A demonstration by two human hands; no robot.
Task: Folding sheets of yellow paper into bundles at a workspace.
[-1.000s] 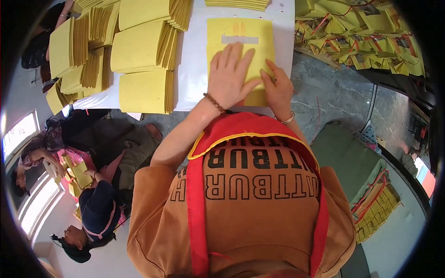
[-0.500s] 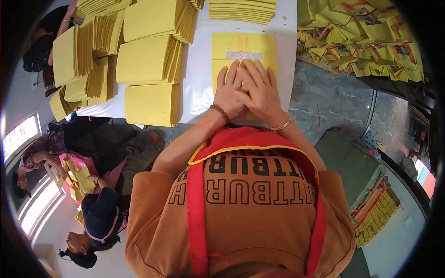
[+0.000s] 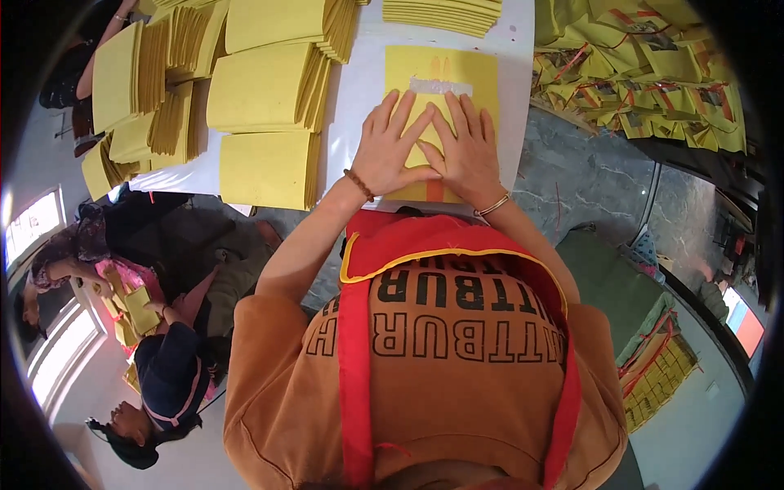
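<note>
A yellow paper sheet (image 3: 482, 73) lies flat on the white table in front of me. Across it runs a shiny silvery strip (image 3: 441, 86), with orange marks beyond it and an orange patch near my edge. My left hand (image 3: 389, 147) presses on the sheet's left side, fingers spread and tips just below the strip. My right hand (image 3: 467, 151) rests on its right side, fingers stretched out. The thumbs come close together in the middle. Neither hand holds anything.
Stacks of folded yellow paper (image 3: 261, 90) cover the left of the white table (image 3: 347, 122). Another yellow pile (image 3: 441, 15) lies at its far edge. Yellow bundles with red ties (image 3: 637, 73) sit at the far right. Other people (image 3: 167, 376) work at the left.
My hands, overlapped before, have parted; the left moved left and the right slid slightly to the right. More of the sheet between them now shows.
</note>
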